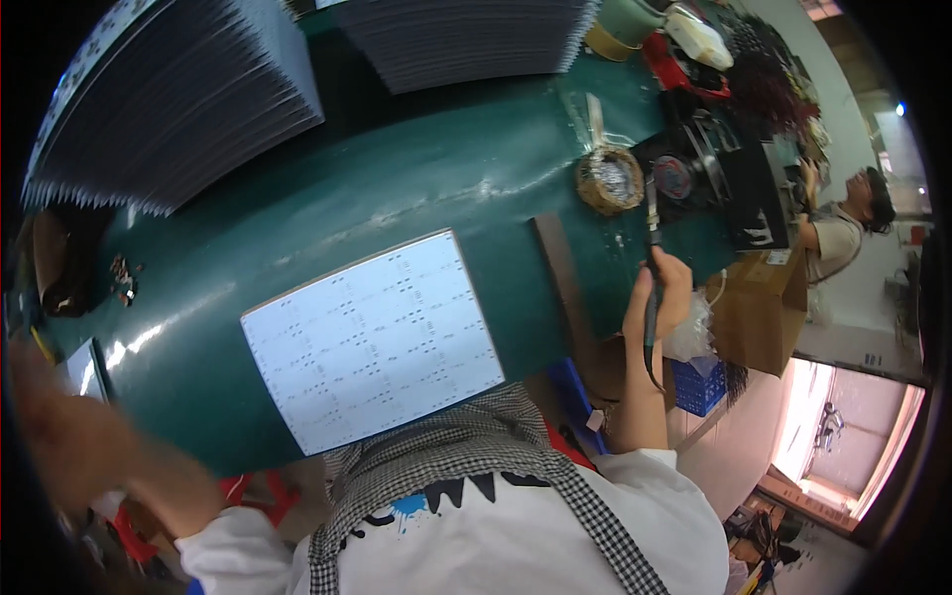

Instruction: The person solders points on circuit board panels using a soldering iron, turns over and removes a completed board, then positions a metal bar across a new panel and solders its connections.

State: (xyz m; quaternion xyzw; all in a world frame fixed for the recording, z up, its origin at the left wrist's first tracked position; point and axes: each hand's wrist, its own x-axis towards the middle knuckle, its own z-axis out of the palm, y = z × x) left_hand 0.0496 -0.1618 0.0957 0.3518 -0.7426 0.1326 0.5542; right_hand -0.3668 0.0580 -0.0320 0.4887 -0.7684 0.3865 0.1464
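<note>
Right grip (672,296) around slim, dark-handled soldering iron (651,325)

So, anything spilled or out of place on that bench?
Yes: small loose bits lie scattered at the far left of the green bench, and pale flecks dot it near the round pot; both look like stray debris.

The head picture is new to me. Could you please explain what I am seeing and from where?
A person works here with two bare hands. A wide fisheye camera on the head looks down, so straight edges bend. On the green table are a white panel, near the body, and tall stacks farther away. The right hand holds what looks like a soldering iron; a round container stands near its tip. The left hand is blurred, so I cannot tell whether it holds anything.
</note>
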